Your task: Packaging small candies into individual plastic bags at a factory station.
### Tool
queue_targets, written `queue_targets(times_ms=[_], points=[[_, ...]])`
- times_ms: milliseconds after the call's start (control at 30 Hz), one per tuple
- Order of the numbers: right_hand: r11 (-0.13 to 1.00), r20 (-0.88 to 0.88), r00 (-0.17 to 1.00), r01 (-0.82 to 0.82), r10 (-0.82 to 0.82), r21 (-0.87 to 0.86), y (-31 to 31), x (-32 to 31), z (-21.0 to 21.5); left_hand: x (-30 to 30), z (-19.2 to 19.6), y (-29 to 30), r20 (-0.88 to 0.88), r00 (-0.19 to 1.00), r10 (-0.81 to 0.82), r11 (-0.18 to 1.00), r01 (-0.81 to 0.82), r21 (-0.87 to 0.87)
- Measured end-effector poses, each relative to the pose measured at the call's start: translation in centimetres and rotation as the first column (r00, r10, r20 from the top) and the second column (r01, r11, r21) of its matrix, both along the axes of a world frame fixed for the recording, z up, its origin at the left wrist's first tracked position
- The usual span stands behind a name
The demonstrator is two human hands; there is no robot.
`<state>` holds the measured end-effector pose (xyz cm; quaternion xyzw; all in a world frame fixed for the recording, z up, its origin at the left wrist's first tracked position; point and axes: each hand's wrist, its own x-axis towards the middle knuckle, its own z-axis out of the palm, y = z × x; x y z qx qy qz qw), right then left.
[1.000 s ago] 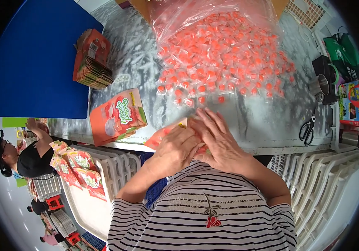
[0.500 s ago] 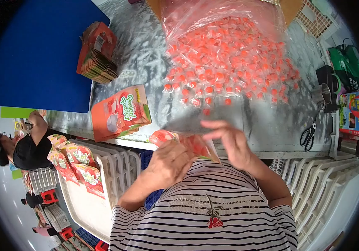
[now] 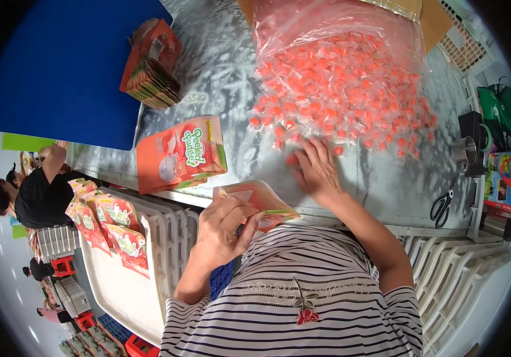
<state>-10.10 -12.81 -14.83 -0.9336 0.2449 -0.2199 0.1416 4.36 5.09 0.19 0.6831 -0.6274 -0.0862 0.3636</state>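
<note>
1. Left hand (image 3: 223, 229): clamped on the held pouch (image 3: 270, 205), with the thumb and bent fingers gripping its lower left part.
2. Held pouch: red and pale pink, tilted, positioned at the near edge of the bench (image 3: 380, 193), in front of the striped shirt (image 3: 291, 262). Whether its mouth is parted cannot be told.
3. Right hand (image 3: 318, 169): palm down at the near fringe of the wrapped sweets (image 3: 345, 89), well apart from the left hand. The fingers are bent and slightly apart; whether they grip a sweet cannot be told.
4. Wrapped sweets: red pieces in clear wrappers, spread in a heap from the middle of the bench toward its far edge. The clear plastic sheet (image 3: 327, 21) meets the heap's far side; cardboard (image 3: 437, 27) stands beside the sheet.
5. Flat pouches (image 3: 181, 154): lying at the near edge, left of the held pouch, overlapping, printed face up.
6. Pouch stack (image 3: 154, 65): farther back on the bench's left side, beside the blue panel (image 3: 59, 65).
7. Scissors (image 3: 442, 209): black-handled, near the bench's near right corner. The metal cup (image 3: 465, 152) is at the right edge, lying tilted.
8. White tray (image 3: 118, 285): beyond the near edge, at left, carrying several printed pouches (image 3: 121, 229) toward its far end.
</note>
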Motion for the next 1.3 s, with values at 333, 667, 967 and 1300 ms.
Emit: queue_targets(times_ms=[333, 667, 967, 1300], points=[[0.992, 0.170, 0.980, -0.114, 0.104, 0.053, -1.3, 3.1, 1.8, 0.1, -0.2, -0.4, -0.004, 0.999, -0.034, 0.999, 0.034, -0.003], [0.979, 0.030, 0.989, -0.148, 0.146, 0.138, 0.8, 2.3, 1.9, 0.0, -0.6, 0.0, -0.022, 1.000, -0.015, 1.000, 0.015, -0.015], [0.854, 0.272, 0.962, -0.133, -0.010, 0.503, -2.4, -5.5, 4.2, 0.8, 0.0, 0.1, -0.112, 0.987, 0.114, 0.991, -0.105, 0.082], [0.909, -0.077, 0.919, -0.365, 0.386, 0.199, 0.7, -4.0, 1.5, 0.3, 0.5, -0.6, -0.115, 0.987, 0.109, 0.987, -0.094, 0.127]])
